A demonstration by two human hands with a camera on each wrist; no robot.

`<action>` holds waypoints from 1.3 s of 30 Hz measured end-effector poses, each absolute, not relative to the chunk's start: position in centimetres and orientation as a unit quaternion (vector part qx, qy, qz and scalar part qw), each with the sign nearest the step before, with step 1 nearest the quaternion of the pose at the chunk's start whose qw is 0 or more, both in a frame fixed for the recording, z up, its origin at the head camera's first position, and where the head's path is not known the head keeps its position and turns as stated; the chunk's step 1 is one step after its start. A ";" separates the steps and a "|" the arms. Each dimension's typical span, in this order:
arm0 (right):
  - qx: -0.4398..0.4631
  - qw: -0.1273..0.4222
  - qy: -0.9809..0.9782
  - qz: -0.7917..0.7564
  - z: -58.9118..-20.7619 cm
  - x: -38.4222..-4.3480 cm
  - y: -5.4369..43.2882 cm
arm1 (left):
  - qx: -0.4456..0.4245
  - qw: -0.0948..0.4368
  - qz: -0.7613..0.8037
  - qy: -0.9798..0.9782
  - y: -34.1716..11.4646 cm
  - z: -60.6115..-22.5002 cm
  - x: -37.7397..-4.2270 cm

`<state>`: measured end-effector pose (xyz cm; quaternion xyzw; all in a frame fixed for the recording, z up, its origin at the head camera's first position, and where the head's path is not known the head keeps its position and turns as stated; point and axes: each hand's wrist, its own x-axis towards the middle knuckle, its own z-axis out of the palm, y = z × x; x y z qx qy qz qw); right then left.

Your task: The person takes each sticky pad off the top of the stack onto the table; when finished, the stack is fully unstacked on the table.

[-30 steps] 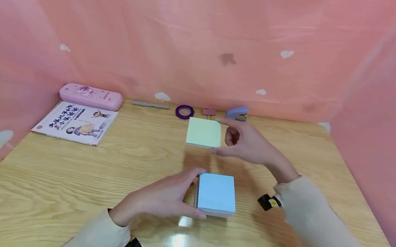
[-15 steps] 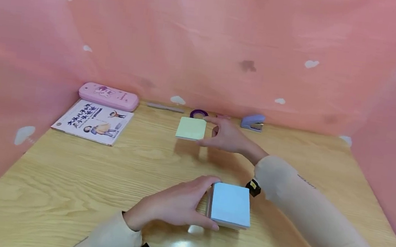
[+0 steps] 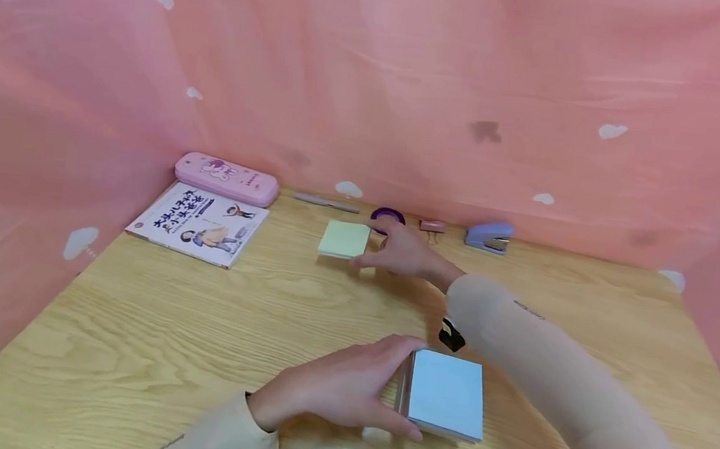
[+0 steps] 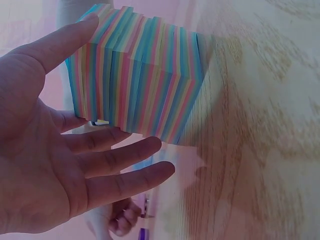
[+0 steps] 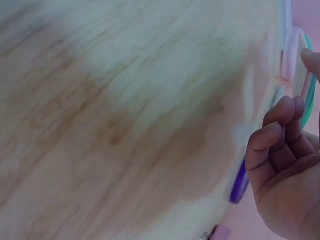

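In the head view, my left hand holds a tall stack of sticky-note pads with a blue top, near the table's front. The left wrist view shows the stack's striped pastel sides, thumb on one side and index finger on the other, the remaining fingers spread. Farther back, my right hand pinches a thin green sticky-note pad by its right edge, thumb and index finger on opposite corners. That pad hangs low over the table, its shadow just beneath. In the right wrist view, its edge shows beside curled fingers.
Along the back of the wooden table lie a pen, a purple tape roll, a pink binder clip and a lilac stapler. A pink pencil case and a picture book lie at the back left.
The right hand has carried the green pad leftward and lower, toward the table. The head view has turned left, shifting everything rightward. The left hand stays at the stack.
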<state>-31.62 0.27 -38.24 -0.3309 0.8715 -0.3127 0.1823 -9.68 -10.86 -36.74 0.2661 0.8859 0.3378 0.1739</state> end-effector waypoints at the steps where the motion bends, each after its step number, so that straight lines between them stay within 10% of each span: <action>1: -0.328 0.183 0.874 -0.309 -38.5 -31.6 0.1 | 0.267 0.175 0.337 0.886 -10.8 -36.8 -9.7; 24: -0.347 0.178 0.896 -0.212 -40.1 -31.5 -0.3 | 0.266 0.171 0.329 0.890 -10.8 -36.8 -9.6; 39: -0.273 0.188 0.845 -0.420 -35.3 -28.0 8.8 | 0.240 0.178 0.353 0.887 -10.5 -36.4 -9.2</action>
